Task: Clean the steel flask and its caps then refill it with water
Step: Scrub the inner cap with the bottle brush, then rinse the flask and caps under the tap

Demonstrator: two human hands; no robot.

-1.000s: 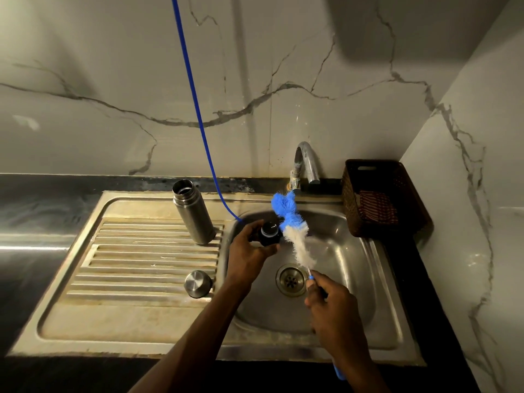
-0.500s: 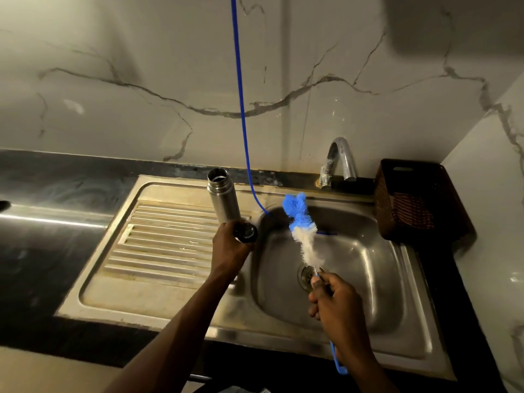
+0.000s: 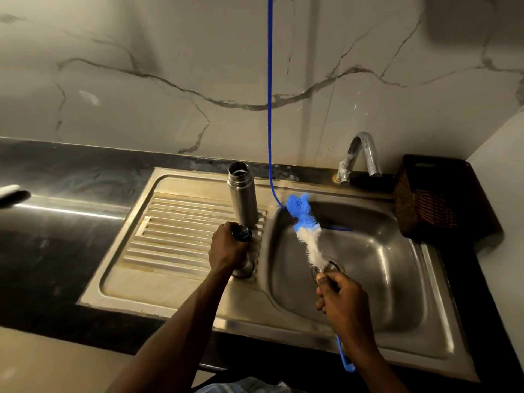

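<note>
— Two hands over the sink, that's what the head camera shows. What has the left hand [image 3: 228, 248] got?

— Its fingers are curled round a small dark cap [image 3: 243, 232], held low over the ribbed draining board [image 3: 175, 236], just in front of the steel flask [image 3: 242, 194].

— And the flask itself?

— Standing upright and open-mouthed at the back of the draining board, near the basin's edge. A second, steel cap [image 3: 244, 268] sits on the board right under the left wrist, partly hidden.

— The right hand [image 3: 344, 302]?

— Wrapped tightly round the handle of a bottle brush [image 3: 307, 231], over the basin [image 3: 382, 265]. The blue and white bristles point up and away toward the back rim.

— Anything else?

— A blue hose [image 3: 269, 109] hangs down the marble wall into the basin, a tap [image 3: 361, 154] stands behind, and a dark woven basket [image 3: 436, 199] sits at the right.
</note>
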